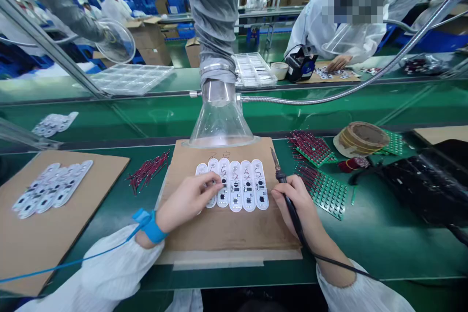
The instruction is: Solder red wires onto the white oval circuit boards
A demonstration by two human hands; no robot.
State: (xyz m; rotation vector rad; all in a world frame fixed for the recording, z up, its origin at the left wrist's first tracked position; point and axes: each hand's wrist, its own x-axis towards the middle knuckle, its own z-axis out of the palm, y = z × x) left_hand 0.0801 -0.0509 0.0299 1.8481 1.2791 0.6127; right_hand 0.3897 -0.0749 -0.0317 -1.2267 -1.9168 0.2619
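A row of several white oblong circuit boards (244,185) lies on a brown cardboard mat (226,231) in front of me. My left hand (188,200), with a blue wrist strap (150,224), rests on the row's left end, fingers pinched together on a board. My right hand (298,202) is closed round a black soldering iron (284,190), whose tip points up and away, beside the row's right end.
A clear fume funnel (220,124) on a grey hose hangs just behind the boards. Red wires (148,170) lie left, green board panels (323,187) and tape rolls (361,139) right. More white boards (51,187) sit on the left cardboard. A co-worker sits across the conveyor.
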